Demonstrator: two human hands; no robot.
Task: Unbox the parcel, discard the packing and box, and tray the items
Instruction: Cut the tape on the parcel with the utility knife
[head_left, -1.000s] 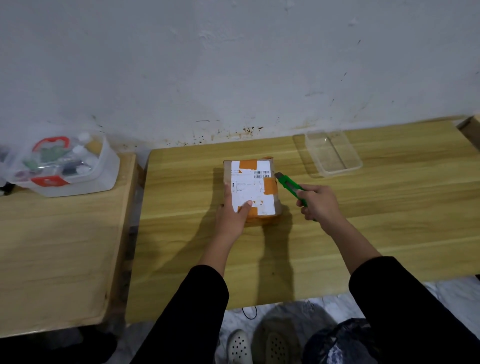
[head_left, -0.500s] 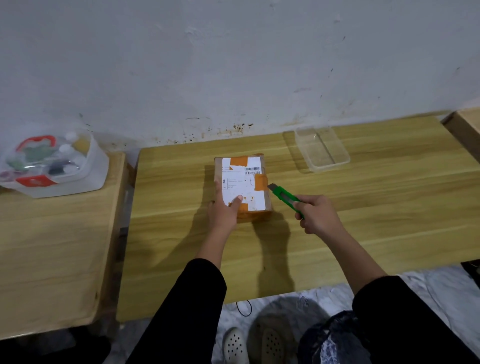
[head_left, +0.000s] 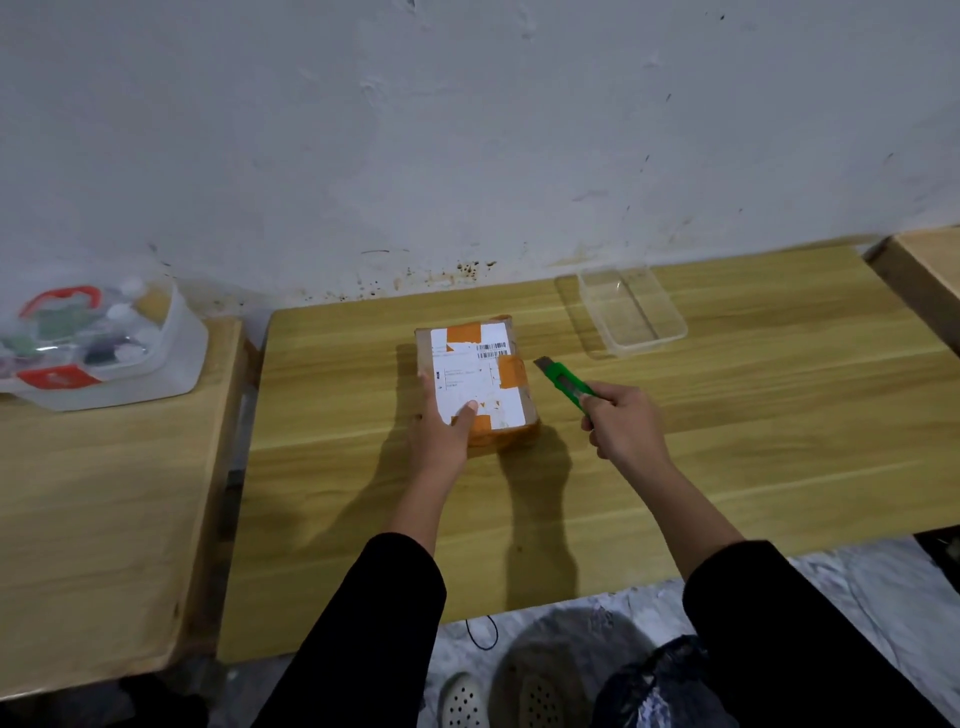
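A small brown cardboard parcel (head_left: 480, 364) with a white shipping label and orange tape lies flat on the middle wooden table (head_left: 727, 441). My left hand (head_left: 441, 434) grips its near left corner, thumb on the label. My right hand (head_left: 626, 428) grips a green utility knife (head_left: 566, 385), whose blade tip points up-left and sits just right of the parcel, apart from it. A clear plastic tray (head_left: 631, 314) stands empty at the table's back, right of the parcel.
A second wooden table (head_left: 104, 509) on the left carries a translucent box (head_left: 98, 348) with a red handle and small items inside. Another wooden surface edge (head_left: 919, 275) shows at the far right. A black bag (head_left: 660, 686) sits on the floor by my feet.
My right hand has drawn the knife back along the parcel's right side and slightly away from it. My left hand keeps its hold on the parcel.
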